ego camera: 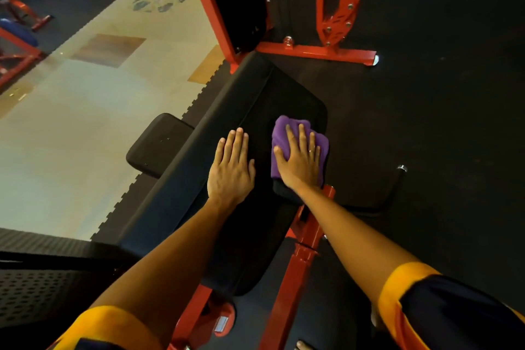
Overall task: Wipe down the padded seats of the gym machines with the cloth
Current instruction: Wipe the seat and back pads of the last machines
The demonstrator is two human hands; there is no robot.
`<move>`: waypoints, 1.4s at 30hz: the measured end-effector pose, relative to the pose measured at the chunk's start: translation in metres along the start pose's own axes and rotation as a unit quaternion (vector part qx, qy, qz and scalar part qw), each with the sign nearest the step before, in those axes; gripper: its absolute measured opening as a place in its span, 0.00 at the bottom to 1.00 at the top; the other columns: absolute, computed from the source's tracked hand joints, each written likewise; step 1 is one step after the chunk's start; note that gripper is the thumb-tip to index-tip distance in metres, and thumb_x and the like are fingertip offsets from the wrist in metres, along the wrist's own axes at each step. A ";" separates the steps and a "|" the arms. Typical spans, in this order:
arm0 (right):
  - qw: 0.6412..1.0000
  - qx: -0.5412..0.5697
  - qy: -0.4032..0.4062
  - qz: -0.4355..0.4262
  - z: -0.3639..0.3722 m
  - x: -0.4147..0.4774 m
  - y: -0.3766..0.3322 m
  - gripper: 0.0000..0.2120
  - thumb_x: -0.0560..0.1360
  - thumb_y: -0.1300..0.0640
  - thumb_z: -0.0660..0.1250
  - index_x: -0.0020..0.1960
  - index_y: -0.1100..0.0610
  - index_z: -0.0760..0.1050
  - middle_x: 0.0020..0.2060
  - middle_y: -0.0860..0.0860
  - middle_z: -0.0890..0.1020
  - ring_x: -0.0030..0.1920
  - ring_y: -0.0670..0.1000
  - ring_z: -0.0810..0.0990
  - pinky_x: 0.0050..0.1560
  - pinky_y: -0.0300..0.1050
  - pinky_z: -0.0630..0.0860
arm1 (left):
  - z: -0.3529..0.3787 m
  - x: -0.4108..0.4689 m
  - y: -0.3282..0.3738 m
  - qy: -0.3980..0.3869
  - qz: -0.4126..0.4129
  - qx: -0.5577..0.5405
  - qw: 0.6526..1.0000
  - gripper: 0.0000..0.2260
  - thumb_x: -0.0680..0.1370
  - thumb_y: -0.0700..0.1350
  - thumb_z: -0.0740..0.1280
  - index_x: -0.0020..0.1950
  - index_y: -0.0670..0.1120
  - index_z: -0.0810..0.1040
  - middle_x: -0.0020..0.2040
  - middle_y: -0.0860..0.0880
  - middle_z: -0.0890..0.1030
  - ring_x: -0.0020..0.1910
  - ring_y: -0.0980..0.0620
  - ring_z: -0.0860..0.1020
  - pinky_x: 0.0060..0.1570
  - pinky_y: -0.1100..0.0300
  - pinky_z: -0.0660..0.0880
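- Our right hand [298, 162] lies flat on the purple cloth [284, 128], with fingers straight and a little spread, and presses it on the black padded seat [272, 99].
- The cloth is folded and sits near the right edge of the seat, partly under the palm.
- Our left hand [231, 167] rests open on the bare seat just beside the cloth, not touching it, and holds nothing.
- The seat stands on a red frame [301, 239]; a smaller black pad [159, 145] is at its left.
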State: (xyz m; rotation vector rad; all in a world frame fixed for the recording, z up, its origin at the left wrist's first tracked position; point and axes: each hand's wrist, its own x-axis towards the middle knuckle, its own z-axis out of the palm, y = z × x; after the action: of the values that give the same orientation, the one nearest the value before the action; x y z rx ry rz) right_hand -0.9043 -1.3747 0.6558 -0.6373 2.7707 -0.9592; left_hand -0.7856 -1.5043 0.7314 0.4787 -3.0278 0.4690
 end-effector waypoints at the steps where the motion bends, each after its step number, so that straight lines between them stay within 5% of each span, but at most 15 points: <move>1: 0.998 0.029 0.001 0.049 0.002 0.005 -0.010 0.32 0.84 0.36 0.52 0.83 0.45 0.46 0.84 0.51 0.46 0.83 0.59 0.42 0.80 0.65 0.45 | 0.001 0.000 0.000 0.001 0.003 0.003 1.000 0.29 0.85 0.57 0.41 0.82 0.42 0.47 0.82 0.42 0.46 0.82 0.44 0.43 0.81 0.46 0.45; 8: 0.998 0.032 0.031 -0.037 0.032 -0.084 -0.023 0.32 0.82 0.35 0.45 0.82 0.44 0.42 0.83 0.50 0.47 0.83 0.57 0.42 0.81 0.61 0.39 | 0.007 0.000 -0.001 -0.001 0.009 0.008 1.000 0.30 0.85 0.57 0.39 0.82 0.41 0.45 0.83 0.41 0.45 0.82 0.44 0.42 0.80 0.46 0.43; 12: 0.989 0.135 0.019 0.061 0.020 -0.056 0.019 0.30 0.85 0.40 0.51 0.83 0.47 0.48 0.83 0.49 0.48 0.83 0.54 0.44 0.82 0.60 0.46 | 0.003 0.002 -0.001 0.013 0.006 0.008 1.000 0.29 0.86 0.55 0.43 0.82 0.40 0.47 0.83 0.41 0.48 0.82 0.44 0.45 0.80 0.46 0.45; 16: 0.942 0.262 0.009 0.209 0.002 -0.013 0.022 0.32 0.85 0.41 0.54 0.84 0.47 0.46 0.83 0.50 0.48 0.83 0.57 0.48 0.81 0.60 0.49 | 0.002 0.000 -0.001 0.003 0.004 0.014 1.000 0.29 0.85 0.55 0.42 0.82 0.40 0.46 0.83 0.40 0.47 0.82 0.43 0.45 0.80 0.46 0.44; 23: 0.972 0.161 0.048 0.166 0.043 -0.106 -0.010 0.34 0.83 0.36 0.52 0.83 0.45 0.43 0.84 0.50 0.45 0.82 0.55 0.43 0.81 0.57 0.45 | -0.002 0.000 0.001 -0.001 0.005 0.018 1.000 0.30 0.84 0.56 0.40 0.82 0.40 0.45 0.83 0.40 0.47 0.82 0.43 0.44 0.80 0.46 0.43; 27: 0.933 0.254 0.059 0.248 0.026 -0.066 0.003 0.31 0.85 0.40 0.53 0.84 0.43 0.44 0.83 0.53 0.51 0.81 0.59 0.56 0.77 0.60 0.64 | -0.002 0.001 0.001 -0.002 0.006 0.023 1.000 0.30 0.85 0.56 0.40 0.82 0.40 0.44 0.83 0.41 0.45 0.82 0.43 0.43 0.80 0.46 0.43; 33: 0.823 0.443 0.066 0.348 -0.004 -0.028 0.014 0.26 0.85 0.43 0.57 0.80 0.51 0.59 0.73 0.57 0.73 0.72 0.60 0.73 0.70 0.54 0.68 | -0.001 0.000 0.001 0.004 0.007 0.019 1.000 0.30 0.85 0.55 0.41 0.82 0.40 0.44 0.83 0.40 0.45 0.82 0.43 0.43 0.80 0.46 0.43; 39: 0.929 0.202 0.069 0.302 0.028 -0.078 0.006 0.40 0.75 0.24 0.50 0.81 0.39 0.46 0.79 0.53 0.65 0.77 0.59 0.63 0.77 0.64 0.60 | -0.001 0.000 0.001 0.008 0.004 0.017 1.000 0.30 0.85 0.55 0.44 0.82 0.39 0.46 0.83 0.40 0.47 0.82 0.43 0.45 0.80 0.45 0.44; 42: 0.876 0.331 0.054 0.347 0.030 -0.059 0.015 0.35 0.81 0.32 0.55 0.83 0.44 0.51 0.77 0.54 0.68 0.76 0.59 0.67 0.76 0.59 0.64 | -0.002 -0.001 0.003 0.007 0.005 0.014 1.000 0.30 0.85 0.55 0.45 0.82 0.39 0.47 0.83 0.40 0.48 0.82 0.42 0.46 0.80 0.45 0.45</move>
State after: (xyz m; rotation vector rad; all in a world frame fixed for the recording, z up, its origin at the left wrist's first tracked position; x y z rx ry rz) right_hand -0.8489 -1.3554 0.6227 0.4910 2.1858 -1.6019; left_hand -0.7858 -1.5013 0.7324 0.4592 -3.0145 0.5145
